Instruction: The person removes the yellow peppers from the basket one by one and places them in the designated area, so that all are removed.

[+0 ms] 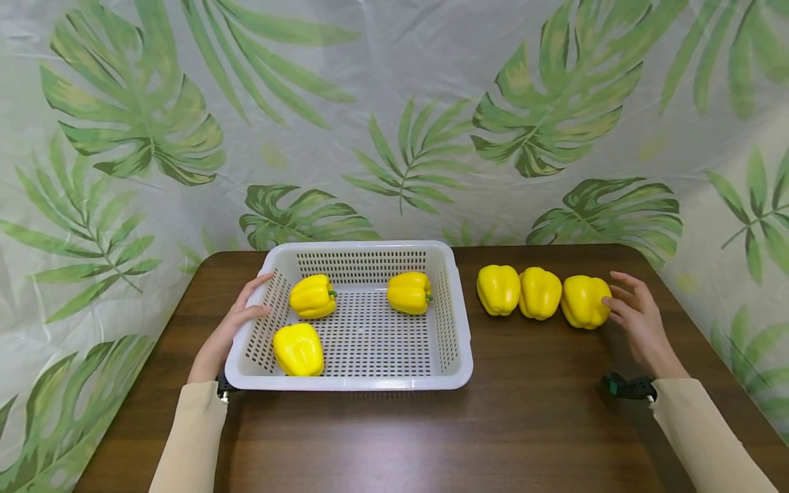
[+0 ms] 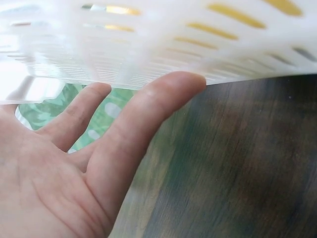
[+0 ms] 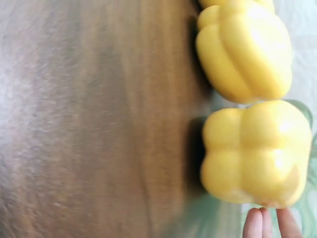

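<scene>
In the head view my left hand (image 1: 237, 322) is at the left wall of a white perforated plastic basket (image 1: 464, 342). The left wrist view shows its thumb (image 2: 148, 106) extended against the outside of that wall. Three yellow bell peppers lie in the basket: one at back left (image 1: 311, 297), one at front left (image 1: 298, 349) and one at right (image 1: 408, 293). My right hand (image 1: 641, 325) is beside the rightmost pepper (image 1: 584, 302) of a row on the table. Its fingertips (image 3: 253, 223) are at the pepper's outer side, not wrapped around it.
Two other yellow bell peppers, the middle one (image 1: 540, 293) and the left one (image 1: 498, 290), complete the row right of the basket. Everything stands on a dark brown wooden table (image 1: 401, 445). Behind it hangs a leaf-patterned cloth (image 1: 407, 137).
</scene>
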Tool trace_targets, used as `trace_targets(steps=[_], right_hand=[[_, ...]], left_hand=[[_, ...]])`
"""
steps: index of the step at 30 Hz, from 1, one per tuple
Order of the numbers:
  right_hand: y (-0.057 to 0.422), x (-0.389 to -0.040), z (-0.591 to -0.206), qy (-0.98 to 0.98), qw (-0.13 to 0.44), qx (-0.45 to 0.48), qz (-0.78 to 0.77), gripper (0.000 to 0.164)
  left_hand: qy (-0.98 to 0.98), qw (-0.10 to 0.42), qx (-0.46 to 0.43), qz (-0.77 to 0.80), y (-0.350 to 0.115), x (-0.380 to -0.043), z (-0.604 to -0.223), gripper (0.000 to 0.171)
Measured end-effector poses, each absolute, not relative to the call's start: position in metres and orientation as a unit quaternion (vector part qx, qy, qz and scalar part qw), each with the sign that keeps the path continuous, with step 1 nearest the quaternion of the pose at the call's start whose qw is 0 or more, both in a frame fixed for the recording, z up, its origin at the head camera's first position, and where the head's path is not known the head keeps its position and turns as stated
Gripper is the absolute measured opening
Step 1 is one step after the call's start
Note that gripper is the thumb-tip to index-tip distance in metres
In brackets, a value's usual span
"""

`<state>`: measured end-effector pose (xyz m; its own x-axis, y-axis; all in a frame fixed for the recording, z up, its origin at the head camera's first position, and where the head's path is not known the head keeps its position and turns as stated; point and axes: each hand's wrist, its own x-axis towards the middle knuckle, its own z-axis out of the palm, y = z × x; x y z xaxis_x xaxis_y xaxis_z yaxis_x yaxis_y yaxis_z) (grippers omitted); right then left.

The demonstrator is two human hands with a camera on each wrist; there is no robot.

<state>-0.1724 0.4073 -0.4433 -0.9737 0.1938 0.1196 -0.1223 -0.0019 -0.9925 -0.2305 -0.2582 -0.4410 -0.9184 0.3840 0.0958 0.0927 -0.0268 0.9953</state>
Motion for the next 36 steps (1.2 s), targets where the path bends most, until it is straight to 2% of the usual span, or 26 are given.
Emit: trace_targets(steps=[6, 11, 23, 36], right_hand=[[0.405, -0.174, -0.434, -0.657, 0.162, 0.009, 0.736, 0.04], [0.4, -0.175, -0.425, -0.641, 0.177, 0.039, 0.746, 0.038], [0.366, -0.18, -0.412, -0.637, 0.119, 0.113, 0.753, 0.035], [0.324, -0.192, -0.405, -0.697, 0.043, 0.117, 0.706, 0.032]], left_hand=[[0.682, 0.104, 0.182, 0.701, -0.258, -0.232, -0.442, 0.061], [0.68, 0.104, 0.186, 0.701, -0.259, -0.232, -0.442, 0.06], [0.696, 0.11, 0.166, 0.69, -0.258, -0.23, -0.441, 0.059], [0.679, 0.12, 0.168, 0.705, -0.258, -0.23, -0.439, 0.059]])
